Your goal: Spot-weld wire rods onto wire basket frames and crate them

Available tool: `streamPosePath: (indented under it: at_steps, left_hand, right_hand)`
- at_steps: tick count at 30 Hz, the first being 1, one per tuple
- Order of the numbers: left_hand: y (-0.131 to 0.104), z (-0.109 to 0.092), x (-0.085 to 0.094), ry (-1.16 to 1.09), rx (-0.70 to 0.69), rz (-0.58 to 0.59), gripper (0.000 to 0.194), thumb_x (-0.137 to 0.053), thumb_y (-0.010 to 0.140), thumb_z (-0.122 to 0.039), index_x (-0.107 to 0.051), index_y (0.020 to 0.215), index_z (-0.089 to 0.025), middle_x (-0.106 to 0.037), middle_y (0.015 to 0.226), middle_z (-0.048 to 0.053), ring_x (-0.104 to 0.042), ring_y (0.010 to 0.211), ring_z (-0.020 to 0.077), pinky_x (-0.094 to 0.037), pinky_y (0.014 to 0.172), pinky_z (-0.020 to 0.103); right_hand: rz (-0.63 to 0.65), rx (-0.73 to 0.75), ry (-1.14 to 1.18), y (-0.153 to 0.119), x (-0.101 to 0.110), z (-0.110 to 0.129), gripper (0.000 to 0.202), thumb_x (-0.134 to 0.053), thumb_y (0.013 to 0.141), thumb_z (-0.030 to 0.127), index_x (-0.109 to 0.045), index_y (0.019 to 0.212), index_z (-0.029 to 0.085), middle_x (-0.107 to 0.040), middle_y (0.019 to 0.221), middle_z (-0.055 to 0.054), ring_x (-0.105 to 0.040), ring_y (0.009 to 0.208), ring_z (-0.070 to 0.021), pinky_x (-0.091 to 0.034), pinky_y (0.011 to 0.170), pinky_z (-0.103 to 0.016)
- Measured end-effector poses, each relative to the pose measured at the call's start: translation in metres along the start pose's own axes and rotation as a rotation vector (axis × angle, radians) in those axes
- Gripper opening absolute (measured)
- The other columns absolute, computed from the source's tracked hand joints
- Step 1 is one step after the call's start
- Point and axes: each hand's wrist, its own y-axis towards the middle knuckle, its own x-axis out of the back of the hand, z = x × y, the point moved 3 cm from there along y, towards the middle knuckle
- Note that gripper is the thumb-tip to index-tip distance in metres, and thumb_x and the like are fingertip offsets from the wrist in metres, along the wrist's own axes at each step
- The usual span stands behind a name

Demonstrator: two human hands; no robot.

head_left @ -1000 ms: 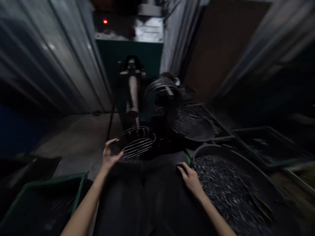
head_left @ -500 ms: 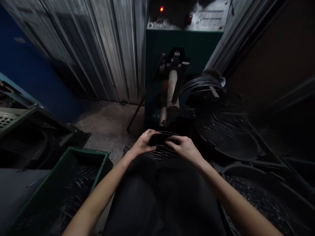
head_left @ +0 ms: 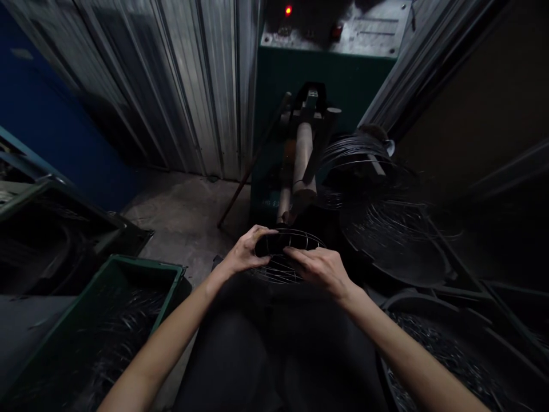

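Observation:
A round wire frame (head_left: pixel 283 273) with thin crossing wires is held close in front of my lap, below the machine's metal arms. My left hand (head_left: pixel 250 250) is curved round its left side, thumb below and fingers on the upper rim. At the right side, my right hand (head_left: pixel 319 264) has its fingers pressed together over the frame, pointing left toward its middle. The fingertips are dark, and what they pinch there is too small to make out. Straight ahead stands a green machine (head_left: pixel 347 80) with a cylindrical metal arm (head_left: pixel 303 151).
A green crate (head_left: pixel 114 260) of wire pieces sits at lower left. Wire coils (head_left: pixel 355 146) hang right of the machine arm. A round tray (head_left: pixel 398 257) and a tub (head_left: pixel 429 303) of metal pieces are at right. One rod (head_left: pixel 234 203) leans left of the machine.
My right hand has shifted slightly right and down, its fingers now flatter over the wire frame. More of the frame's upper rim shows. The view has moved a little.

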Motion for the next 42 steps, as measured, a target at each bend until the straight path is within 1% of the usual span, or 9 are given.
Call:
streamPosePath:
  at_steps: [3, 8, 16, 21, 27, 32, 36, 39, 42]
  left_hand:
    - [0.0, 0.001, -0.001, 0.009, -0.003, 0.018, 0.055, -0.068, 0.07, -0.015, -0.052, 0.122, -0.02, -0.054, 0.112, 0.008, -0.057, 0.107, 0.0216, -0.05, 0.093, 0.035]
    - [0.001, 0.004, -0.005, 0.034, 0.049, 0.004, 0.058, -0.068, 0.071, -0.014, -0.049, 0.125, -0.022, -0.052, 0.113, 0.008, -0.056, 0.108, 0.0211, -0.05, 0.093, 0.034]
    - [0.001, 0.016, -0.011, 0.014, 0.036, -0.013, 0.058, -0.07, 0.073, -0.019, -0.049, 0.126, -0.023, -0.051, 0.117, 0.009, -0.054, 0.112, 0.0228, -0.049, 0.096, 0.037]
    - [0.006, 0.028, -0.012, 0.027, 0.032, -0.03, 0.057, -0.069, 0.073, -0.018, -0.049, 0.126, -0.023, -0.051, 0.118, 0.009, -0.054, 0.112, 0.0226, -0.049, 0.095, 0.038]
    - [0.013, 0.038, -0.01, 0.056, 0.005, -0.04, 0.059, -0.071, 0.071, -0.016, -0.05, 0.125, -0.023, -0.051, 0.117, 0.008, -0.055, 0.111, 0.0221, -0.049, 0.095, 0.036]
    - [0.013, 0.041, -0.007, 0.067, -0.021, -0.031, 0.057, -0.07, 0.074, -0.018, -0.05, 0.127, -0.025, -0.048, 0.122, 0.008, -0.053, 0.114, 0.0219, -0.048, 0.098, 0.039]
    - [0.0, 0.046, -0.004, 0.102, 0.013, -0.049, 0.066, -0.072, 0.075, -0.028, -0.042, 0.134, -0.03, -0.03, 0.141, 0.01, -0.038, 0.13, 0.0276, -0.041, 0.106, 0.047]
    - [-0.01, 0.057, -0.003, 0.059, 0.063, -0.086, 0.078, -0.068, 0.076, -0.026, -0.027, 0.143, -0.026, -0.038, 0.134, 0.012, -0.044, 0.124, 0.0255, -0.041, 0.105, 0.045]
    - [-0.013, 0.066, -0.008, 0.004, 0.115, -0.164, 0.079, -0.067, 0.074, -0.021, -0.026, 0.142, -0.023, -0.051, 0.121, 0.009, -0.054, 0.108, 0.0211, -0.044, 0.1, 0.042]
  right_hand:
    - [0.013, 0.023, -0.021, 0.002, -0.001, -0.003, 0.028, -0.05, 0.091, 0.017, -0.066, 0.111, 0.027, -0.074, 0.095, 0.001, -0.066, 0.067, -0.0122, -0.041, 0.057, -0.024]
    - [-0.045, 0.147, -0.127, 0.0, 0.002, -0.002, 0.036, -0.045, 0.09, 0.006, -0.066, 0.113, 0.024, -0.069, 0.112, 0.0, -0.064, 0.069, -0.01, -0.041, 0.059, -0.026]
    - [-0.172, 0.169, -0.177, -0.004, -0.005, -0.004, 0.039, -0.045, 0.091, 0.005, -0.064, 0.118, 0.026, -0.066, 0.117, 0.001, -0.058, 0.06, -0.0088, -0.041, 0.058, -0.029]
    - [-0.136, 0.126, -0.192, 0.003, -0.013, -0.011, 0.039, -0.043, 0.092, 0.007, -0.065, 0.118, 0.028, -0.066, 0.117, 0.002, -0.057, 0.059, -0.009, -0.041, 0.057, -0.029]
    - [-0.196, 0.175, -0.251, 0.007, -0.015, -0.012, 0.035, -0.041, 0.095, 0.009, -0.067, 0.112, 0.024, -0.066, 0.116, -0.001, -0.056, 0.058, -0.0095, -0.039, 0.055, -0.029]
    - [-0.146, 0.101, -0.192, 0.012, -0.023, -0.015, 0.035, -0.039, 0.097, 0.012, -0.07, 0.107, 0.025, -0.069, 0.109, 0.0, -0.057, 0.058, -0.0107, -0.038, 0.055, -0.029]
    - [-0.107, -0.015, -0.064, 0.018, -0.026, -0.011, 0.033, -0.042, 0.096, 0.015, -0.068, 0.111, 0.028, -0.066, 0.116, -0.001, -0.058, 0.06, -0.0105, -0.038, 0.056, -0.028]
    - [-0.127, -0.107, -0.016, -0.015, -0.011, -0.009, 0.037, -0.043, 0.095, 0.017, -0.062, 0.122, 0.034, -0.063, 0.122, 0.0, -0.062, 0.066, -0.0108, -0.042, 0.061, -0.027]
    - [-0.159, -0.452, 0.008, -0.102, 0.018, -0.013, 0.033, -0.047, 0.093, 0.036, -0.062, 0.122, 0.031, -0.07, 0.109, -0.005, -0.067, 0.076, -0.0187, -0.047, 0.065, -0.03]
